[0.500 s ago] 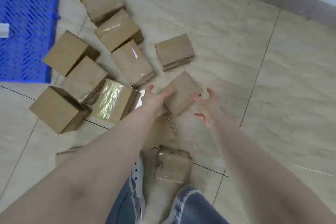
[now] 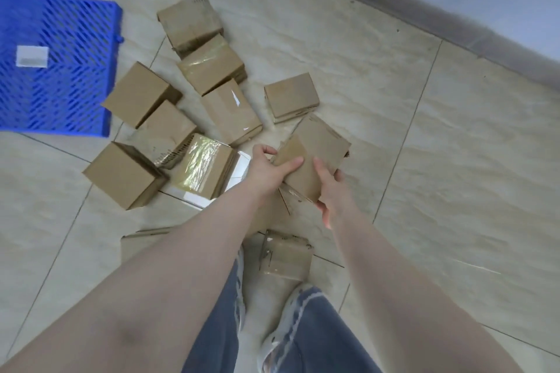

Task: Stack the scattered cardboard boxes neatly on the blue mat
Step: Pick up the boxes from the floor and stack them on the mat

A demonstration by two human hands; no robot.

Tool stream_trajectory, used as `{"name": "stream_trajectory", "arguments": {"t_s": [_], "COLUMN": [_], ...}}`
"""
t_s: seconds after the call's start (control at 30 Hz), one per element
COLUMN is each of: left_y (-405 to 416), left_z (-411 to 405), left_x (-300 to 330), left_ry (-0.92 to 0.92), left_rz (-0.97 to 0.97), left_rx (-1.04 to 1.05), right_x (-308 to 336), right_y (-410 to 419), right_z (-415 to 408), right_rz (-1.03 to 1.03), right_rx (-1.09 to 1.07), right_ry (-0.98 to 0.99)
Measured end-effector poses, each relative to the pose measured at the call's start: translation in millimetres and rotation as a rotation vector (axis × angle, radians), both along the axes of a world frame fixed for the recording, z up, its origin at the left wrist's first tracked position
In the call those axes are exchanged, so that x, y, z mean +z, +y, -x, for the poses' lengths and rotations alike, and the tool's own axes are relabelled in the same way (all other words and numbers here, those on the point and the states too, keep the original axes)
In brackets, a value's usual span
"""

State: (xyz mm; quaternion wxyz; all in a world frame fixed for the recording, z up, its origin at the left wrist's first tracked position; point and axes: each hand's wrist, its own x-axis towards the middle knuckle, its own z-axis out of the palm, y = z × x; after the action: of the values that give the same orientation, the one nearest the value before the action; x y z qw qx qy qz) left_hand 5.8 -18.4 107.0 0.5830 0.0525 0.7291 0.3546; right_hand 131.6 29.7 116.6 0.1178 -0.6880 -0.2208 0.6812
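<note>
Several brown cardboard boxes lie scattered on the tiled floor. One flat box [image 2: 315, 148] is tilted up between both my hands. My left hand [image 2: 268, 168] grips its left edge, thumb across the top face. My right hand [image 2: 330, 188] grips its near right corner, fingers curled under it. The blue lattice mat [image 2: 60, 94] lies at the far left with a white label on it and no boxes on it. A tape-covered box [image 2: 201, 165] sits just left of my left hand. Another box [image 2: 285, 254] stands by my feet.
A grey skirting and wall [image 2: 454, 9] run diagonally across the upper right. Bare tiles spread to the right of the boxes. My legs in jeans and my shoes [image 2: 281, 339] stand at the bottom centre, with a box [image 2: 136, 241] partly hidden under my left forearm.
My right hand, open and apart from the flat box before, now grips its near corner. My left hand has tightened on the left edge, and the box has tipped up.
</note>
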Motion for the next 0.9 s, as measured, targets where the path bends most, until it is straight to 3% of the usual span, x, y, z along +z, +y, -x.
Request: {"name": "stream_trajectory", "arguments": {"t_s": [0.23,0.43,0.7,0.9], "left_y": [-49.6,-114.8,-232.5,-306.1], "left_z": [12.7,39.7,53.7,113.7], "left_x": [198.2,327.8,433.3,471.5], "left_ry": [-0.069,0.033,0.085,0.076], "left_rz": [-0.094,-0.167,-0.255,-0.269], "left_rx": [0.11,0.195,0.463,0.607], "right_x": [201.1,330.2,429.2,455.5], "right_y": [-48.2,-100.2,-195.1,-262.4], "right_z": [17.2,44.4,80.9,148.0], "right_rz": [0.013,-0.107,-0.14,-0.165], "right_rx": [0.035,0.201,0.401,0.495], "right_ry": [0.092,0.171,0.237,0.266]}}
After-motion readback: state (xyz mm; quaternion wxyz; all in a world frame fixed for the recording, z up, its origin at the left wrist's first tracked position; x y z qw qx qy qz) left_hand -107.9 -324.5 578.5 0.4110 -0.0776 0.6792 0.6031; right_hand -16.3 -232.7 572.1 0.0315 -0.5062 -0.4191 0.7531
